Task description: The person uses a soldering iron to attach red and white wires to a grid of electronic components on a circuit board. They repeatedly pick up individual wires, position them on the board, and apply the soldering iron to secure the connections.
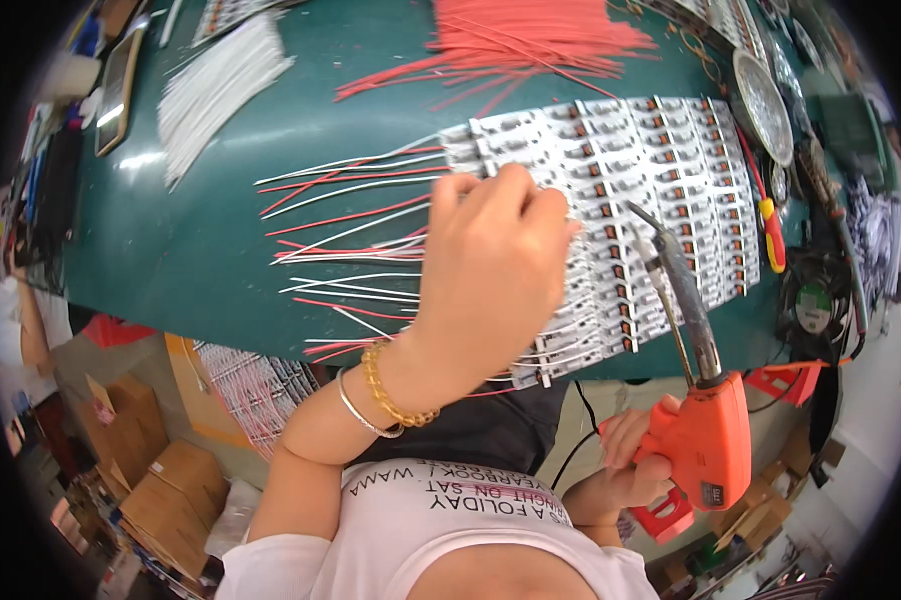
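My right hand (632, 455) grips the handle of an orange soldering gun (712, 440) at the table's near edge. The gun's dark metal barrel and thin side tube reach up over a panel of small white circuit boards (660, 180), its tip above the panel's middle. Over the panel's left part is my left hand (495, 275), fingers bent and closed; whatever they pinch is hidden beneath them. Red and white wires (345, 210) stick out leftward from the panel's left edge, several passing under my left hand and wrist.
Loose red wires (540, 40) and a bundle of white wires (220, 90) lie at the back. A phone (120, 90) is at far left. On the right are a round metal dish (762, 108) and a red-and-yellow screwdriver (771, 235). Cardboard boxes (180, 500) stand below left.
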Tool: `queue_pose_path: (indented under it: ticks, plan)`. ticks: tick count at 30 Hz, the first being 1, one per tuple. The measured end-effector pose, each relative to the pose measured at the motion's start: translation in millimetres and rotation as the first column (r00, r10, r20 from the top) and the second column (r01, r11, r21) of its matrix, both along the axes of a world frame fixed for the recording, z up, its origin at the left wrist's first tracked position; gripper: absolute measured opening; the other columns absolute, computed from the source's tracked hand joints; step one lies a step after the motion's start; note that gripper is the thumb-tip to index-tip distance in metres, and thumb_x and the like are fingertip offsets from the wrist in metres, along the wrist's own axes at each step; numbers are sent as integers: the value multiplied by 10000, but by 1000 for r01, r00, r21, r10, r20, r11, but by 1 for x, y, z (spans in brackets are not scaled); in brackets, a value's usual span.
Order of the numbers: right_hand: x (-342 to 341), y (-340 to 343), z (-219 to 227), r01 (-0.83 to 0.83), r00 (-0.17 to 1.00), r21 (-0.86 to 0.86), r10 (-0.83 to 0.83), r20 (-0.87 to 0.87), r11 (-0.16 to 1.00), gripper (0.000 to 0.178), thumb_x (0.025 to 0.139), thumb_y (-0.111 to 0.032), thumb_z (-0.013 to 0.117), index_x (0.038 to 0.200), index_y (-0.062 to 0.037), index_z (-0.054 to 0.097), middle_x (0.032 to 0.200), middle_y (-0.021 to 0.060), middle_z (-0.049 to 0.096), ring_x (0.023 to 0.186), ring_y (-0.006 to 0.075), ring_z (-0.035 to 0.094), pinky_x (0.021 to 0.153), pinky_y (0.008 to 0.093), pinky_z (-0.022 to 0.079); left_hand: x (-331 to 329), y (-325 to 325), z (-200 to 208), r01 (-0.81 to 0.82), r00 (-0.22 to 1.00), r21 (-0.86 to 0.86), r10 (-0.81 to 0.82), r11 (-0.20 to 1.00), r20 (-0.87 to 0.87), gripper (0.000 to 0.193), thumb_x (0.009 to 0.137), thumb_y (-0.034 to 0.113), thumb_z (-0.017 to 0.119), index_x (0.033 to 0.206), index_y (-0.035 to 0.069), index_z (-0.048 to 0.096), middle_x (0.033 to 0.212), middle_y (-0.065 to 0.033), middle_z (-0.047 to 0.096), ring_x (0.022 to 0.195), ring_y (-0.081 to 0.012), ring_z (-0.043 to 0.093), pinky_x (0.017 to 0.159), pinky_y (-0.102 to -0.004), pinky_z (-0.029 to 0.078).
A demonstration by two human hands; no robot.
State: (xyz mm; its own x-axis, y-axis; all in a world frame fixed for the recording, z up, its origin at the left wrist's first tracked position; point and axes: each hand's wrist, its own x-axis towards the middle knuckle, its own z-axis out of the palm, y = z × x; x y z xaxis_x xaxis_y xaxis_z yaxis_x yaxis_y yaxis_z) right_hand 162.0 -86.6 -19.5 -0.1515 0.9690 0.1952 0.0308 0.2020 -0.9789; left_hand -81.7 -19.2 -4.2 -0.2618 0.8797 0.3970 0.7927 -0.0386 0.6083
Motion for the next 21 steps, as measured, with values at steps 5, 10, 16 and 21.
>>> queue_pose_path:
  ticks: [5,10,16,21]
  plan:
    - [1,7,5,-90,968,-65,71,-240,994,664,957,-442,576,1315,87,396,497,0,409,369,101,364,408,263,388,-83,-13,28,-207,910,62,216,976,-354,142,791,82,718,914,38,663,895,-107,633,863,-311,603,784,-397,449]
    - [-2,4,5,-69,959,-119,33,-280,991,624,950,-367,609,1323,77,378,498,25,446,376,125,394,403,273,372,-223,-4,-4,-234,782,-52,156,971,-603,175,811,82,692,956,-3,644,919,-148,647,894,-336,608,800,-416,467]
    - [-8,0,9,-54,969,-96,29,-244,994,630,951,-376,608,1331,74,384,521,15,457,390,114,404,420,266,372,-227,0,-6,-218,876,-59,169,974,-451,90,788,103,705,799,25,661,757,-120,660,765,-320,624,722,-416,481]
    - [-7,1,8,-41,988,-71,30,-148,997,630,978,-391,559,1333,98,384,507,6,417,386,95,378,422,243,379,-223,0,10,-247,870,42,241,968,-429,98,835,119,704,818,30,668,771,-96,684,692,-250,638,672,-340,486]
